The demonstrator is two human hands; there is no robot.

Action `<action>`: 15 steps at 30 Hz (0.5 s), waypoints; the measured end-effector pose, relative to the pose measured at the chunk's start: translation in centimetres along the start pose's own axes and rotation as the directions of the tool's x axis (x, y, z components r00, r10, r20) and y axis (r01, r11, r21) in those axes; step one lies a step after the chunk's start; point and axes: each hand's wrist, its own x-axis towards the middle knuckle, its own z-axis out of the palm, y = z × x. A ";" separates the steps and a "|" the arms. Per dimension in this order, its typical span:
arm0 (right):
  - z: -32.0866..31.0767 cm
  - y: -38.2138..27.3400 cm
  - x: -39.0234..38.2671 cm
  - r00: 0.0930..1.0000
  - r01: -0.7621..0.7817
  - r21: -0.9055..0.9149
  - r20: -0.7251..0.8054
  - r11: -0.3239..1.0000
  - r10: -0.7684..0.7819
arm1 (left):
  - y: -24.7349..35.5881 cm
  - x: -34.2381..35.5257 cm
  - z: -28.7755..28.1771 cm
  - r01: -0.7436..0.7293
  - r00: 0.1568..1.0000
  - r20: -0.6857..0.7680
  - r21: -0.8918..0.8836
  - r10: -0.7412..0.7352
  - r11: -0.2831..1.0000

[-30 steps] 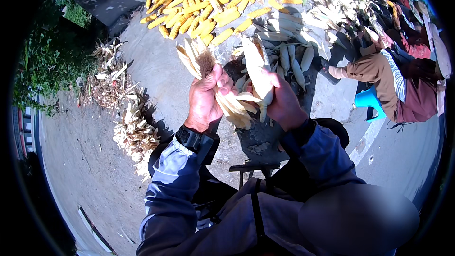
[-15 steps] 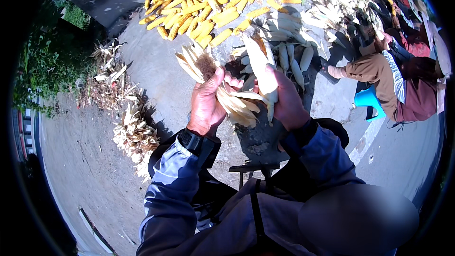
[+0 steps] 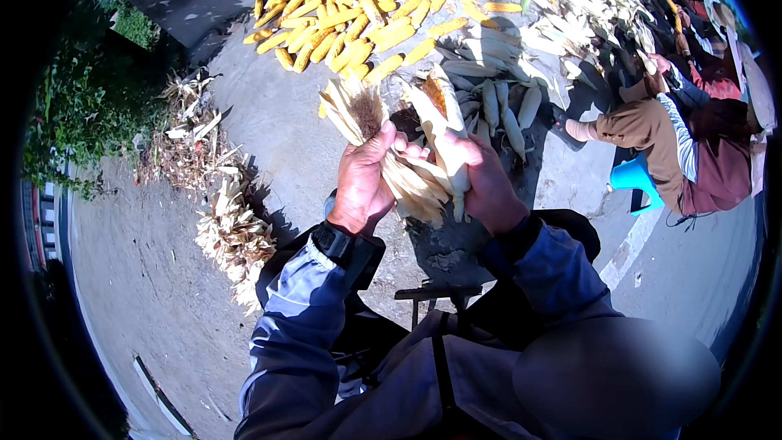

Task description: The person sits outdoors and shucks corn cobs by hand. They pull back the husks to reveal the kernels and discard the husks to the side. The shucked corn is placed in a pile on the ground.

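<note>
My left hand (image 3: 364, 191) is closed around a bunch of pale corn husks (image 3: 411, 187), with brown silk sticking out above the thumb. Close beside it, my right hand (image 3: 489, 187) grips an ear of corn (image 3: 446, 143) still largely wrapped in whitish husk. Orange kernels show through a gap near the ear's upper end. My left fingertips reach toward the husk on this ear; whether they pinch it is hard to make out.
Bare yellow cobs (image 3: 350, 24) are spread beyond my hands, with unhusked ears (image 3: 509, 118) to their right. A husk heap (image 3: 232, 236) lies at left. Several people sit at right, one in brown trousers (image 3: 639, 130) on a blue stool (image 3: 635, 179).
My left hand has shifted slightly right, nearer the ear. The ear's upper husk has parted further, so more orange kernels show. My right hand has hardly moved.
</note>
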 end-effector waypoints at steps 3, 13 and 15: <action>-0.4 -0.3 -0.3 0.997 -0.063 -0.022 0.047 0.998 0.064 | 0.5 0.1 -0.5 0.016 0.999 0.042 0.011 -0.017 1.000; -0.7 -2.3 0.1 0.991 -0.115 0.123 0.088 0.986 0.104 | 0.8 -1.5 2.5 0.125 0.992 -0.011 0.157 -0.125 0.980; 0.1 -2.5 -0.5 0.985 -0.161 0.096 0.082 0.982 0.153 | 0.8 -1.4 2.4 0.128 0.992 -0.017 0.180 -0.127 0.975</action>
